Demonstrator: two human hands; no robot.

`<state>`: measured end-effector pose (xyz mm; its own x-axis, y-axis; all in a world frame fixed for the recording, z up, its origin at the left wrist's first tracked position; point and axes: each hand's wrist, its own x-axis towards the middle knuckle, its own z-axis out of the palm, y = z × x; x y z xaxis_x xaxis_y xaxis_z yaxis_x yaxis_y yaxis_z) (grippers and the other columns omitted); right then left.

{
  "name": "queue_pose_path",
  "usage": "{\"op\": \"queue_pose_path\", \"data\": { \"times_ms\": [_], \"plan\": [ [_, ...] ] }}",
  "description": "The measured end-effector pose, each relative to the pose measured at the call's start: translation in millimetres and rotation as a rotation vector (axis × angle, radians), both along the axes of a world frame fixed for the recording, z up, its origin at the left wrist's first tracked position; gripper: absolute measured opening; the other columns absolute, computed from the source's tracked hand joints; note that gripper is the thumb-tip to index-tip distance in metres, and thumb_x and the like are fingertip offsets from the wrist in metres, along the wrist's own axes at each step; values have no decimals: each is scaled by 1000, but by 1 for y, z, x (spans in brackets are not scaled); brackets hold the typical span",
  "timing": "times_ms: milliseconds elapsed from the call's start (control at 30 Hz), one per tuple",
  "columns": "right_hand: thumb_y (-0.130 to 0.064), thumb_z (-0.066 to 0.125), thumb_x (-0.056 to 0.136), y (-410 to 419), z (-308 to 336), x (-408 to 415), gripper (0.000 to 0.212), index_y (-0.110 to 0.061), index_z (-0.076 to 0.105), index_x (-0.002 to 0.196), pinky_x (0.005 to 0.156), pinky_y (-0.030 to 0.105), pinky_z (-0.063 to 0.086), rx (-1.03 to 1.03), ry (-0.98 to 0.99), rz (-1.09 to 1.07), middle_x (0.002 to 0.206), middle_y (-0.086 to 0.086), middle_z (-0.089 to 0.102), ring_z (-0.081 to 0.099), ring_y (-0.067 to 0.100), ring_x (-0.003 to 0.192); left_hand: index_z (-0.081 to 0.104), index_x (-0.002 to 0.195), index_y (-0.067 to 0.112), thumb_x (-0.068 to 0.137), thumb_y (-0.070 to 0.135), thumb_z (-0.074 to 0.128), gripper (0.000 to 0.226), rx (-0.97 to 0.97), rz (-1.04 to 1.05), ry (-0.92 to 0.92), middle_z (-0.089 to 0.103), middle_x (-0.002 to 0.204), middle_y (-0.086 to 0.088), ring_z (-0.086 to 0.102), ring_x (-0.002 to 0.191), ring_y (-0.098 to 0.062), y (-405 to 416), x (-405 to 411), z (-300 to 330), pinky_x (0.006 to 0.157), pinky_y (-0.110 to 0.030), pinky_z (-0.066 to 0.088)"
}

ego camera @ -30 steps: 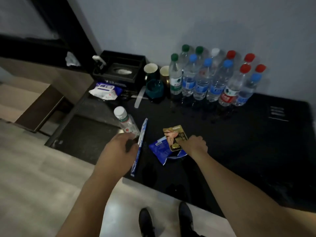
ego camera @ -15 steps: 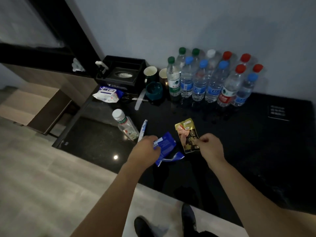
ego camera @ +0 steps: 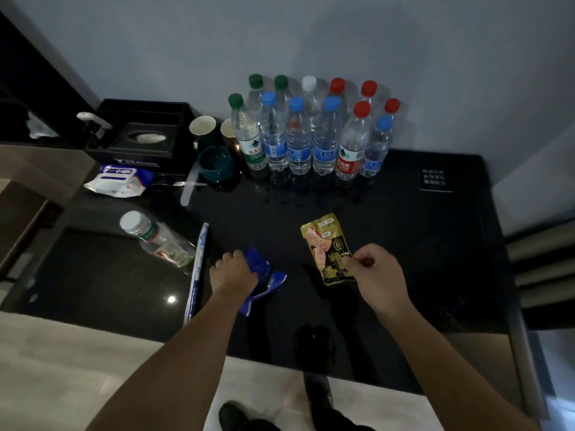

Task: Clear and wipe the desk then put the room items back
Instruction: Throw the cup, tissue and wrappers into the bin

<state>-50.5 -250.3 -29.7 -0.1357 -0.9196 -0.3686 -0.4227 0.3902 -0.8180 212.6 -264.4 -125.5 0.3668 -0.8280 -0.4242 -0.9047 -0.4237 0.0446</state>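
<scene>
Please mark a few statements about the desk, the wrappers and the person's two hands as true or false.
1. The left hand grips the blue wrapper. True.
2. The right hand holds a green-capped bottle. False: it pinches the gold snack packet at its lower corner.
3. The white-capped bottle near the desk's left edge lies on its side. True.
4. The upright bottles stand at the desk's front edge. False: they are grouped at the back, by the wall.
5. The pack of wet wipes sits in front of the black tissue box. True.
</scene>
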Motion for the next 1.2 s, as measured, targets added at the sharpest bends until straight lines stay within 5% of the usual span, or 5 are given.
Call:
{"op": "queue_pose_path", "data": {
  "times_ms": [233, 500, 733, 900, 1200],
  "plan": [
    [-24, 68, 89, -2, 13, 28, 13, -18, 60, 81, 59, 21, 39, 6, -32, 38, 83, -2, 62, 59, 10, 73, 50, 128, 14, 82, 35, 68, 54, -204, 37, 138, 50, 127, -7, 54, 116, -28, 16, 8, 40, 86, -41, 51],
    [-25, 66, 90, -14, 68, 118, 14, -23, 57, 80, 60, 19, 39, -214, -46, 257, 78, -6, 59, 57, 5, 70, 47, 133, 22, 85, 39, 66, 54, -468, 120, 47, 55, 124, -2, 55, 111, -25, 66, 55, 129, 84, -37, 47],
    [-23, 65, 91, 16, 125, 234, 15, -23, 55, 79, 57, 7, 41, -386, -216, 438, 75, -7, 57, 54, -7, 64, 46, 135, 24, 86, 43, 65, 56, -673, 288, -73, 56, 124, 1, 58, 106, -20, 136, 140, 184, 84, -36, 53],
    [-27, 64, 91, 64, 151, 329, 7, -26, 58, 88, 70, 24, 54, -327, -279, 596, 88, -5, 62, 62, 4, 79, 46, 130, 27, 86, 45, 64, 51, -778, 428, -114, 57, 117, 6, 58, 99, -12, 201, 222, 213, 82, -33, 54],
    [-26, 64, 91, 166, 158, 489, 6, -25, 58, 90, 63, 14, 43, -334, -255, 754, 89, -8, 62, 60, 2, 81, 46, 131, 26, 88, 44, 63, 49, -851, 643, -143, 57, 113, 7, 58, 90, -9, 337, 375, 229, 77, -30, 54]
  ]
}}
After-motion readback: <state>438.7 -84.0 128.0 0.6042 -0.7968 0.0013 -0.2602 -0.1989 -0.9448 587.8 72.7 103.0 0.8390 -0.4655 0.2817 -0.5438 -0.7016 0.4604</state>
